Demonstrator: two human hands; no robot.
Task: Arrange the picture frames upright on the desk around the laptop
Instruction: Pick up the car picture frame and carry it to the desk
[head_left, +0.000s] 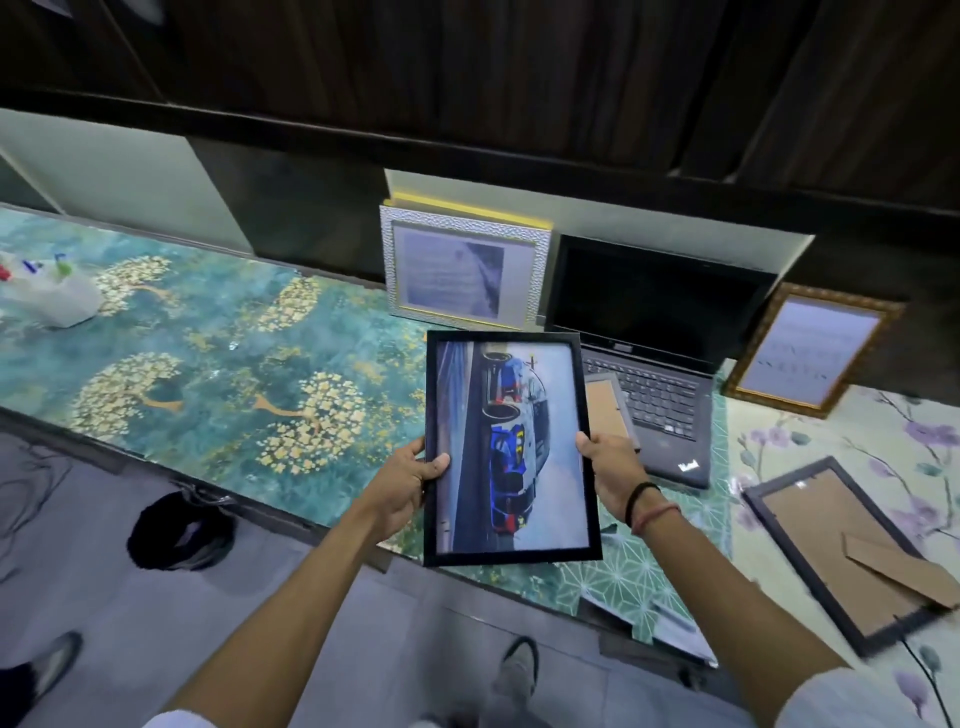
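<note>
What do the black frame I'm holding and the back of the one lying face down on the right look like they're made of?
Black frame: a thin matte black border, wood or plastic, I can't tell; its front reflects light like glass or clear plastic. Face-down frame: a brown matte backing with a folding stand, apparently cardboard or fibreboard.

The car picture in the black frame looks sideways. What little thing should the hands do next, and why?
Probably turn the black frame a quarter turn, so the car sits level. The left hand and right hand hold its two long edges above the desk's front edge, and the car runs up and down. The silver frame already stands left of the laptop.
</note>
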